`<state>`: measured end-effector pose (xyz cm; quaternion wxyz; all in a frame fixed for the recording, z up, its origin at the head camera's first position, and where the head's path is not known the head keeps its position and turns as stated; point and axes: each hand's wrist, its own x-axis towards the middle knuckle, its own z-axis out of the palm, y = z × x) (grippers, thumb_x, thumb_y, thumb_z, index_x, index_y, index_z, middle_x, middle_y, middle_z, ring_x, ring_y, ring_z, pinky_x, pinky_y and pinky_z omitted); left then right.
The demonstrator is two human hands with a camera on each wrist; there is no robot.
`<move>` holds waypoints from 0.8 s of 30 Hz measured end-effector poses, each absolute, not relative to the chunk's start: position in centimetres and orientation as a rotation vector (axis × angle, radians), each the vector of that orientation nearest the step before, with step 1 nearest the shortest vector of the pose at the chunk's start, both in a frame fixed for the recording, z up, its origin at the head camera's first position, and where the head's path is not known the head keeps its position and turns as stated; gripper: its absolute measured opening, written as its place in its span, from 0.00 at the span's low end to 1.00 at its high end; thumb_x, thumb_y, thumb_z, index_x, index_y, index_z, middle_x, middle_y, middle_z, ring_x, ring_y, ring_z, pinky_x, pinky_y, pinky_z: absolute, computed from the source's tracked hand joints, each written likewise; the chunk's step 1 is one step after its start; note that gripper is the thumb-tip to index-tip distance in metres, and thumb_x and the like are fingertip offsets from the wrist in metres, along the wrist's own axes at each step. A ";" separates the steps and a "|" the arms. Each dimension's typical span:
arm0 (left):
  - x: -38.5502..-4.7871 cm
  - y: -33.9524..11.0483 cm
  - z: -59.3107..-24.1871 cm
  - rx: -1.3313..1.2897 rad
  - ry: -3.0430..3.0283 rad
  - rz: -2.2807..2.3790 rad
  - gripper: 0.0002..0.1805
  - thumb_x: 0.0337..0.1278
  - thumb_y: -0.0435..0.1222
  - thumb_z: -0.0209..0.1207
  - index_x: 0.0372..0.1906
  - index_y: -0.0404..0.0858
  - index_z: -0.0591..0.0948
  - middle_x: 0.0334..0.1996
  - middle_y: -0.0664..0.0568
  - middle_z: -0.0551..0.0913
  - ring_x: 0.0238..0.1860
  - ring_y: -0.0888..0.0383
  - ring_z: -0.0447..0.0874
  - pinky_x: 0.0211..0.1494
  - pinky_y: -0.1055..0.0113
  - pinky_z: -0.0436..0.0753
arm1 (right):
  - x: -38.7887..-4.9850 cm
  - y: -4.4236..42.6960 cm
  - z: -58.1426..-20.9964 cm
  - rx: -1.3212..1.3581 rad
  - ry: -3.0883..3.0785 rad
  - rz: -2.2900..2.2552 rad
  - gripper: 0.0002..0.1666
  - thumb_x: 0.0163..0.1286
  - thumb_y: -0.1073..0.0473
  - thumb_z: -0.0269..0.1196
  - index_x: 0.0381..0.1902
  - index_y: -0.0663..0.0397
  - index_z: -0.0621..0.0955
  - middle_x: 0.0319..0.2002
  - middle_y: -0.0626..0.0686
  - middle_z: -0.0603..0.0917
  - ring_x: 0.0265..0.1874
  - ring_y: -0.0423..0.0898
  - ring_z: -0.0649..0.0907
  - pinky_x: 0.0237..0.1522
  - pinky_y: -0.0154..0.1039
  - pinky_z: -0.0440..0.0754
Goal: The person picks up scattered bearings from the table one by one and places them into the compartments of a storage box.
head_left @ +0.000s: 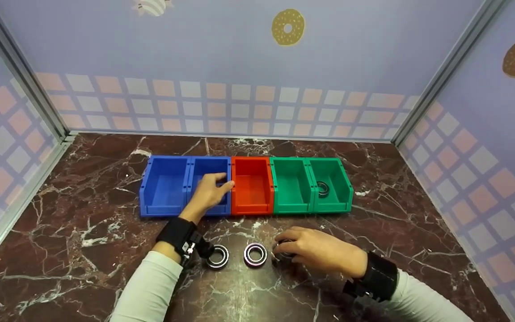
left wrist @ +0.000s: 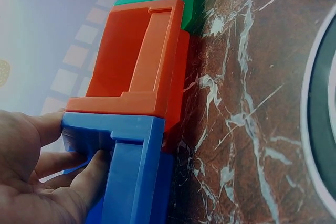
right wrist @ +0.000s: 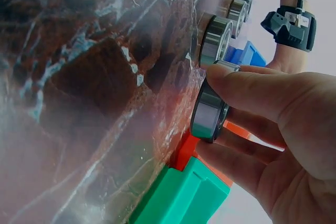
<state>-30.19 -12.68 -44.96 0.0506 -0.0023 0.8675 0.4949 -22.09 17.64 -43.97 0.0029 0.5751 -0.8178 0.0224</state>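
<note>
My left hand (head_left: pixel 209 193) reaches into the second blue bin (left wrist: pixel 128 182). Its thumb lies at the wall beside the red bin (head_left: pixel 252 188) and the other fingers curl inside, so it grips that wall. My right hand (head_left: pixel 318 250) pinches a metal ball bearing (right wrist: pixel 209 111) between thumb and fingers, tilted on edge just at the marble tabletop. Nearby on the tabletop lie two more bearings, a middle one (head_left: pixel 255 255) and a left one (head_left: pixel 217 256) partly covered by the left wrist camera. In the right wrist view several bearings line up beyond the held one.
In a row with the red bin stand another blue bin (head_left: pixel 166 185) at the left end and two green bins at the right. The rightmost green bin (head_left: pixel 332 208) holds one bearing (head_left: pixel 323 189). Patterned walls (head_left: pixel 239 58) enclose the marble tabletop (head_left: pixel 83 264).
</note>
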 end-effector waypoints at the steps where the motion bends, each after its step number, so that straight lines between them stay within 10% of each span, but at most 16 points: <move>1: -30.2 -12.7 -45.0 -0.003 2.645 1.505 0.31 0.71 0.41 0.55 0.71 0.29 0.66 0.72 0.36 0.66 0.75 0.42 0.61 0.78 0.51 0.62 | -22.1 17.7 -43.9 1.802 -2.564 0.079 0.25 0.60 0.62 0.70 0.57 0.43 0.82 0.59 0.52 0.81 0.59 0.48 0.80 0.61 0.42 0.81; 24: -30.2 -12.7 -45.0 0.028 2.686 1.495 0.30 0.70 0.40 0.55 0.69 0.26 0.67 0.70 0.34 0.68 0.74 0.41 0.63 0.77 0.51 0.64 | -23.5 17.7 -42.4 1.784 -2.504 0.172 0.25 0.58 0.62 0.73 0.55 0.45 0.82 0.60 0.53 0.81 0.60 0.49 0.80 0.62 0.43 0.81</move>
